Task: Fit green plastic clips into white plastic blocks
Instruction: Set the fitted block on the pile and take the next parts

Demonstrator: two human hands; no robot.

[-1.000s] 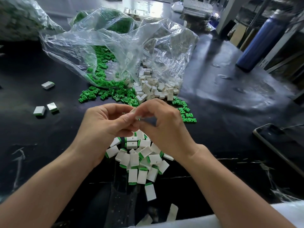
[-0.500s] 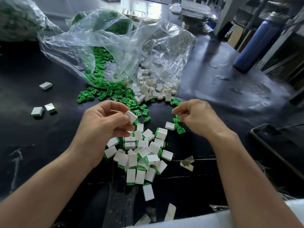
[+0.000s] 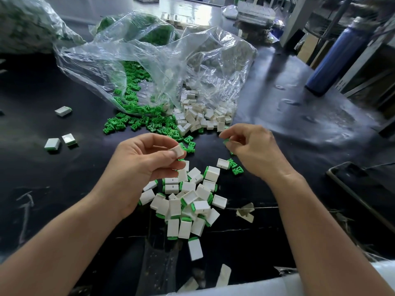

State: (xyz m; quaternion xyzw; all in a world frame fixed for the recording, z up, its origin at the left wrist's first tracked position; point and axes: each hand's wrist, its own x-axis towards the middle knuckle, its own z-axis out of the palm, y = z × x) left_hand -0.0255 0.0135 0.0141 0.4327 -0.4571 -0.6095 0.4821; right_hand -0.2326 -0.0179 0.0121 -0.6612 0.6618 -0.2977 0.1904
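My left hand (image 3: 143,165) pinches a white plastic block (image 3: 177,151) between thumb and fingers, above a pile of white blocks with green clips fitted (image 3: 188,201). My right hand (image 3: 254,150) pinches a green clip (image 3: 226,142) at its fingertips, a little to the right of the left hand. Loose green clips (image 3: 139,122) spill from a clear plastic bag (image 3: 149,67) beyond my hands. Empty white blocks (image 3: 201,116) lie heaped at the bag's right mouth. A few green clips (image 3: 236,168) lie under my right hand.
Three fitted blocks (image 3: 59,142) lie apart at the left on the black table (image 3: 288,116). A blue bottle (image 3: 333,63) stands at the far right. A dark tray or phone (image 3: 363,189) sits at the right edge. Another bag (image 3: 25,24) lies far left.
My hands were joined together a second ago. They have parted: the right hand went right and picked a green clip from the table, while the left now holds a bare white block.
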